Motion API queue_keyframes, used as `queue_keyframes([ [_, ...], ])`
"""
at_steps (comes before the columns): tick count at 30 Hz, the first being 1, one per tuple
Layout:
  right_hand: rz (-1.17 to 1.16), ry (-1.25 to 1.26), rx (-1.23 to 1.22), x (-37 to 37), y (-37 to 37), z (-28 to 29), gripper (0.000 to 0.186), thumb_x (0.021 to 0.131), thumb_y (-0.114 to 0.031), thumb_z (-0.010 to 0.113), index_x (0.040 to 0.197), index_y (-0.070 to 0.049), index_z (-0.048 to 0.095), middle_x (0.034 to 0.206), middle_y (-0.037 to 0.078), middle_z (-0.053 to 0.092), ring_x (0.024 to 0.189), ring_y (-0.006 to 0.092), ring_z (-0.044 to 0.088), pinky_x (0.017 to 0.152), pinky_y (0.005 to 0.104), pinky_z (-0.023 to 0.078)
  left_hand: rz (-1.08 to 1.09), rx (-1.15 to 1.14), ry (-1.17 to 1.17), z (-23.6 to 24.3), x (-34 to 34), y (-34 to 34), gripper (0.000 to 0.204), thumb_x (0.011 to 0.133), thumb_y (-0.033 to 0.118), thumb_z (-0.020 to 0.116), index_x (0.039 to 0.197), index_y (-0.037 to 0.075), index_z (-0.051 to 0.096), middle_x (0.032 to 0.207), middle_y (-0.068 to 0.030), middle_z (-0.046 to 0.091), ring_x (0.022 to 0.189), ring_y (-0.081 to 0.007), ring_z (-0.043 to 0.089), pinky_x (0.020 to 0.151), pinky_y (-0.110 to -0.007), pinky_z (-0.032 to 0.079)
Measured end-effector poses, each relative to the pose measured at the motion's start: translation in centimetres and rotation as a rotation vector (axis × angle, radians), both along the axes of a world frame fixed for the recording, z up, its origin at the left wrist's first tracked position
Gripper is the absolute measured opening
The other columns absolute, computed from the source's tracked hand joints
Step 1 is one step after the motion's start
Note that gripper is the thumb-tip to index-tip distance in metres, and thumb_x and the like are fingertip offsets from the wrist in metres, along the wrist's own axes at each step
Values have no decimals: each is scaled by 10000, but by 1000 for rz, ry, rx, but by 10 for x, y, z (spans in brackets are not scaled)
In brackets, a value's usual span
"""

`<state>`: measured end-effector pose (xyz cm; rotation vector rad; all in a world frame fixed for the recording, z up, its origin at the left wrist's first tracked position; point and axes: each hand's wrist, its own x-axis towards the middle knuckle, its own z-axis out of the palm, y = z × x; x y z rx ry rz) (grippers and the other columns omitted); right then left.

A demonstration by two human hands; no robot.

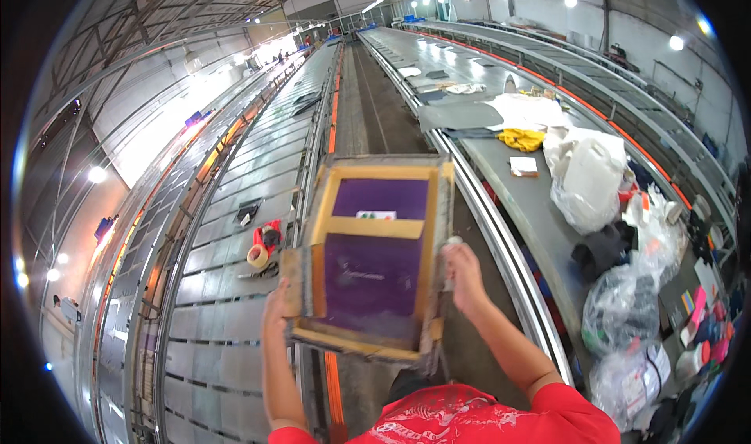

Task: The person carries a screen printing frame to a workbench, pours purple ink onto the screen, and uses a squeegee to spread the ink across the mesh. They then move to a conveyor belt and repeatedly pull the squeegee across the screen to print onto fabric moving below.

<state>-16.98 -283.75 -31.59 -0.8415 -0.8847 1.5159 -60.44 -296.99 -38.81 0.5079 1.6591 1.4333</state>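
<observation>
I hold a rectangular screen printing frame (371,276) upright-tilted between both hands, over the gap between two long tables. It has a purple mesh, yellow-brown tape borders and a tape strip across it. My left hand (276,307) grips its left side at a worn light-brown side piece; those fingers are partly hidden. My right hand (463,276) is closed on its right side, where a small whitish piece shows by the fingers. On the left table, near the frame, sit a red item with a roll of tape (258,256) and a dark item (249,211).
Long slatted metal tables (203,327) run away on the left. The right table (532,233) holds pale and yellow cloth (520,139), a white jug (588,178), plastic bags (622,315) and several small items. An aisle (368,107) lies between them. Distant people (279,57) stand at the back left.
</observation>
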Motion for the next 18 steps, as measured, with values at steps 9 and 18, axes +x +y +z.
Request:
queue_keyframes([
  [9,331,-32,-29,-140,127,-72,164,913,-144,672,836,-84,540,738,-41,521,674,46,485,606,227,385,89,-177,45,16,-134,129,513,964,464,612,1227,24,614,1022,-42,692,912,-162,675,777,-329,548],
  [18,794,-145,109,-158,283,-29,104,967,-130,648,970,-37,602,928,-6,621,876,59,581,760,242,466,120,-77,119,-43,-261,335,530,941,479,640,1199,16,619,1015,-61,679,827,-166,666,691,-314,531],
])
